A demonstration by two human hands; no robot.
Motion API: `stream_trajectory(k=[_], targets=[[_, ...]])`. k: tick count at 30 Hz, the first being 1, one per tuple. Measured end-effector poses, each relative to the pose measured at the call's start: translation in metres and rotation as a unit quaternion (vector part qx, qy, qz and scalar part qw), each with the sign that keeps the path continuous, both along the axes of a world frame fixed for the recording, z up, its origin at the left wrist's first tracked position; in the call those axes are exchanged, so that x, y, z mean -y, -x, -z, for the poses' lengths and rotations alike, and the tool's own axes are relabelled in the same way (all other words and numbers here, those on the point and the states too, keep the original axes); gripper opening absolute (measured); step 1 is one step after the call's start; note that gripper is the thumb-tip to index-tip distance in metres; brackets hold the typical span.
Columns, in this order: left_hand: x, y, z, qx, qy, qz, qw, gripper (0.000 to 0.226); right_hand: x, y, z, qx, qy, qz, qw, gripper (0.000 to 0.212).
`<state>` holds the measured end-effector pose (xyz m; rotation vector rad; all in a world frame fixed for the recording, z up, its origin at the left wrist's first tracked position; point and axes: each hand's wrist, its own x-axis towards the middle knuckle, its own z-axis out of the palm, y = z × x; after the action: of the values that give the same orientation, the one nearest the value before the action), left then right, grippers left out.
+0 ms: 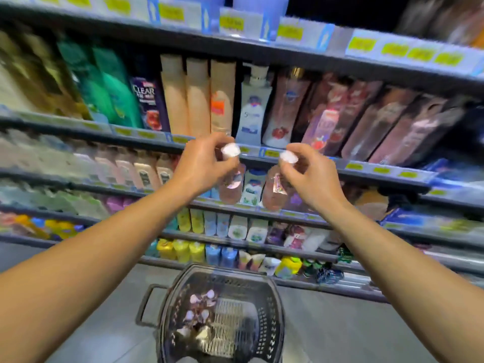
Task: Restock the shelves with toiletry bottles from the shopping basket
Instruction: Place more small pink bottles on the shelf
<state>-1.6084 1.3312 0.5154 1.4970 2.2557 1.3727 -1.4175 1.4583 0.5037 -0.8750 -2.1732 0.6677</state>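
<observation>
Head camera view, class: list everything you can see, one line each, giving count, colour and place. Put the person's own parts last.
Held bottles: two, pink with white caps, one in each hand, left one, right one, raised before the shelves.
Shopping basket: one, black, on the floor below the hands.
Basket bottles: several, white-capped, left side of the basket; exact count unclear.
Shelves: several tiers, dark edges with yellow price tags, filling the background.
Shelf stock: many bottles, green, peach, white, pink, yellow, blue; blurred.
Left hand: grips a bottle by its cap.
Right hand: grips the other by its cap.
</observation>
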Motion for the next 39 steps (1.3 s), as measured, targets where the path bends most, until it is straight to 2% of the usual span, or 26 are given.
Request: stream_trajectory(k=[8,18,28,36,39], targets=[[-0.028,-0.016,-0.093,0.009,-0.038,0.027,0.999,0.027,-0.027,-0.023,-0.091,-0.016,-0.118,0.008,0.993,0.025],[-0.078,-0.053,-0.164,-0.022,-0.111,0.043,0.993,0.025,-0.066,-0.059,-0.166,-0.053,-0.151,0.033,0.987,0.021],[-0.140,-0.088,-0.200,-0.004,-0.136,0.046,0.990,0.011,-0.122,-0.103,-0.224,-0.092,-0.205,0.052,0.973,0.018],[-0.177,-0.106,-0.215,0.019,-0.135,0.032,0.990,0.018,-0.169,-0.115,-0.273,-0.179,-0.235,0.075,0.952,0.016],[-0.186,-0.110,-0.217,0.019,-0.136,0.037,0.990,0.009,-0.182,-0.110,-0.279,-0.199,-0.250,0.060,0.946,0.014]])
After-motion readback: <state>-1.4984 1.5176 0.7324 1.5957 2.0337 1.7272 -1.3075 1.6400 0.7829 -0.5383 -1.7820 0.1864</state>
